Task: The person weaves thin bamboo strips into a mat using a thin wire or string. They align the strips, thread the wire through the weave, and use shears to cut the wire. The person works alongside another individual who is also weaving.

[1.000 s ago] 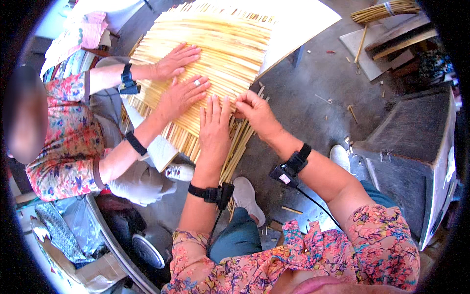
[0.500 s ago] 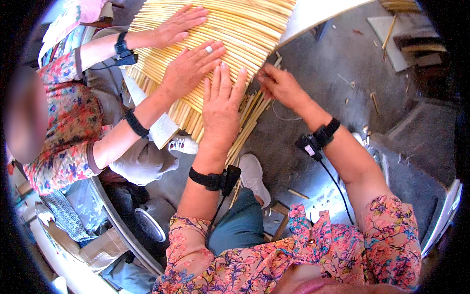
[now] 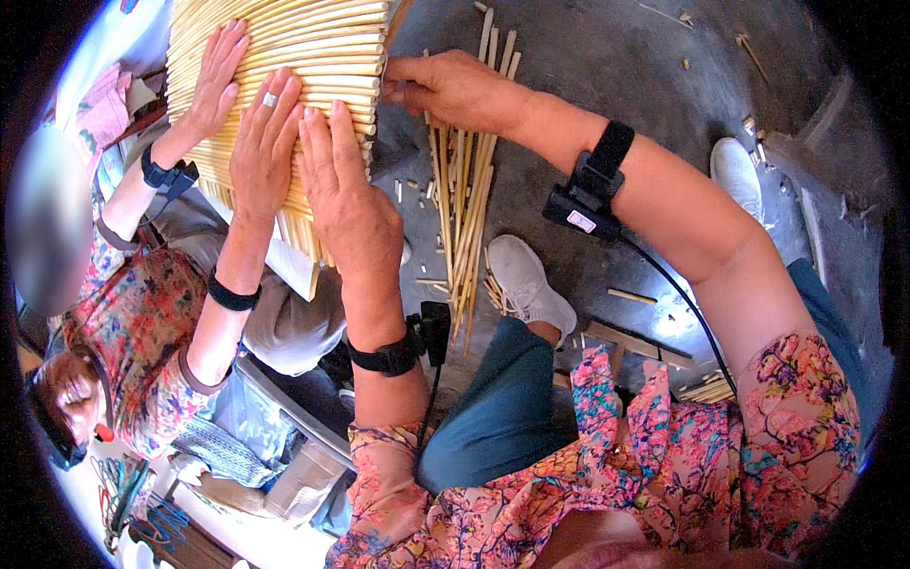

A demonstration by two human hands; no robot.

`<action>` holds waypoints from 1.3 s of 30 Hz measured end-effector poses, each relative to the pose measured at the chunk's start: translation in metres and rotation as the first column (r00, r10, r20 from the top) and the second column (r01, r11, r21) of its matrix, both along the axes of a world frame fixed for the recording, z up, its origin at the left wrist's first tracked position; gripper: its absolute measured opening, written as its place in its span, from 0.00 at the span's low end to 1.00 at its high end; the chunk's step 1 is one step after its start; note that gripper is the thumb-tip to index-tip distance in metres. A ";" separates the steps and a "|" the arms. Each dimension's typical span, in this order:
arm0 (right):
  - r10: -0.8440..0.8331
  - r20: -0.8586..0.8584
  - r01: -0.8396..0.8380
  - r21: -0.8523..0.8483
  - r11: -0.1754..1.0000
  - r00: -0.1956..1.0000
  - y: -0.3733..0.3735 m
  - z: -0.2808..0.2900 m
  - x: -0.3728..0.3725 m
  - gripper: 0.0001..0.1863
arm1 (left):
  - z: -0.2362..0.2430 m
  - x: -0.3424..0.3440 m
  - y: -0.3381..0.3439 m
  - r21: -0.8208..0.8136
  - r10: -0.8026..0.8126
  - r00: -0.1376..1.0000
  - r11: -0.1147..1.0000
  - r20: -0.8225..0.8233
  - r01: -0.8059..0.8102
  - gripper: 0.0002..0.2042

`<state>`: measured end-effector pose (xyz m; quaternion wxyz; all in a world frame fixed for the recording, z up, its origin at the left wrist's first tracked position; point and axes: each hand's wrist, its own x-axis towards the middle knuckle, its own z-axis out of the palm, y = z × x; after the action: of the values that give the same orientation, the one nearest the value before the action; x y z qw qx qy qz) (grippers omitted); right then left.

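A mat of pale yellow sticks (image 3: pixel 284 38) lies side by side at the upper left on a light board (image 3: pixel 309 280). My left hand (image 3: pixel 346 199) rests flat on the mat near its right edge, fingers straight. My right hand (image 3: pixel 436 85) is at that edge, fingers curled, their tips partly hidden; what they hold I cannot make out. A co-worker's two hands (image 3: pixel 261 161) lie on the mat left of mine, one with a ring. Below my right hand, a bundle of long loose sticks (image 3: pixel 464 218) extends downward.
The co-worker (image 3: pixel 128 332) sits at the left. Below are plastic bags (image 3: pixel 242 422), knitted cloth and cardboard. The grey floor (image 3: pixel 645 76) has scattered stick offcuts. My shoes (image 3: pixel 521 275) and a wooden piece (image 3: pixel 635 341) are below; a dark bulky object stands at the right.
The view has shifted, putting the mat farther left. My right hand has moved up along the mat's edge. More of the loose sticks below it shows. My left hand stays flat on the mat.
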<state>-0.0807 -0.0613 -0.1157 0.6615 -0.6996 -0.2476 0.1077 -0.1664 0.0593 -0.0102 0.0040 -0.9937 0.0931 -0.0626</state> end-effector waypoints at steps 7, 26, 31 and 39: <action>0.002 -0.111 0.006 0.063 0.998 0.994 0.005 0.003 -0.007 0.11 | -0.001 0.000 0.005 -0.022 -0.026 0.999 0.999 0.036 0.027 0.32; -0.010 -0.413 0.106 0.210 0.972 0.911 0.019 -0.010 -0.015 0.10 | -0.006 0.000 0.010 -0.137 -0.007 0.989 0.990 0.145 0.027 0.23; -0.035 -0.464 0.149 0.211 0.966 0.885 0.016 0.001 -0.016 0.10 | -0.001 -0.001 0.007 -0.097 -0.005 0.992 0.995 0.129 0.018 0.26; -0.029 -0.524 0.177 0.235 0.956 0.851 0.018 0.012 -0.020 0.10 | 0.000 -0.002 0.007 -0.095 -0.001 0.992 0.995 0.127 0.013 0.26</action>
<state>-0.1009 -0.0430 -0.1039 0.7987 -0.5590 -0.0360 0.2196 -0.1680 0.0660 -0.0104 -0.0382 -0.9864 0.0932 -0.1298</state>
